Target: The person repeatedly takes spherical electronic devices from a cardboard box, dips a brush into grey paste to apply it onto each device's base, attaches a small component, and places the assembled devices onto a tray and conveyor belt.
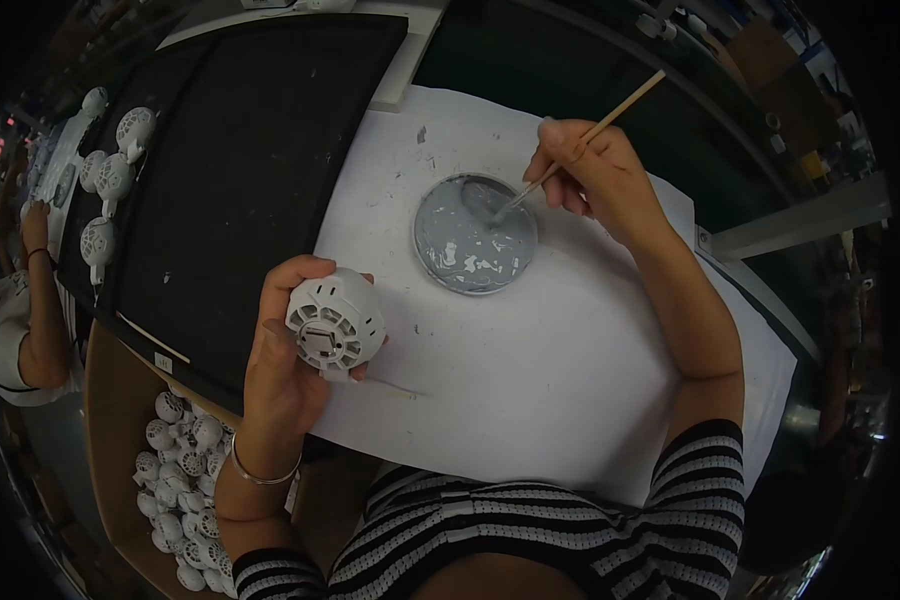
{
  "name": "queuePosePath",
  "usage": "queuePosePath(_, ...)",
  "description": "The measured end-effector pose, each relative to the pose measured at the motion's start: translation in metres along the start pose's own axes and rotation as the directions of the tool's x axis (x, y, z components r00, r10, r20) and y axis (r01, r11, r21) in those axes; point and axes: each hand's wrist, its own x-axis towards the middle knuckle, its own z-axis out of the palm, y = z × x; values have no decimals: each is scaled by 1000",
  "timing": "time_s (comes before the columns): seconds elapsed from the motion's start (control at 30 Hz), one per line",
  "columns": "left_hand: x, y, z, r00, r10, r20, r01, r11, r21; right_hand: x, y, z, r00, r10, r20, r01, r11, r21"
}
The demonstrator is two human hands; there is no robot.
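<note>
A round white plastic housing point(352, 300) with slots and a ring of vents is gripped in my left hand point(275, 375), its vented face turned up toward me. A thin wire-like strand trails from beside it over the paper. My right hand point(610, 185) pinches a thin brush point(625, 103) by its wooden handle. The brush tip rests in grey paste point(450, 220), which fills a shallow round dish point(417, 252). That dish sits on the white paper point(530, 400), to the right of and beyond the housing.
A large black mat point(240, 130) lies left of the paper. White housings point(115, 178) stand along its far-left edge. Below it, a cardboard box point(105, 420) holds several similar white housings point(185, 470). Another person point(35, 330) works at far left. A metal bar point(800, 225) juts in at right.
</note>
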Motion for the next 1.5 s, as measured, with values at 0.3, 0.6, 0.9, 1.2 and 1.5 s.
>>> queuePosePath(0.3,-2,-1,8,998,-58,0,58,993,104,11,-3,-11,1000,-15,-22,18,992,124)
queuePosePath(0.6,-1,-1,16,978,-198,-58,206,957,206,16,-3,-6,994,-14,-104,25,994,106)
queuePosePath(0.9,1,4,33,956,-291,-17,291,944,155,7,-56,27,963,-228,141,137,872,471)
queuePosePath(1.2,-1,9,38,938,-345,38,341,936,84,-15,-32,56,932,45,361,-179,920,348)
queuePosePath(1.5,0,13,39,933,-355,57,351,933,77,-14,-21,50,827,-480,293,332,837,434)
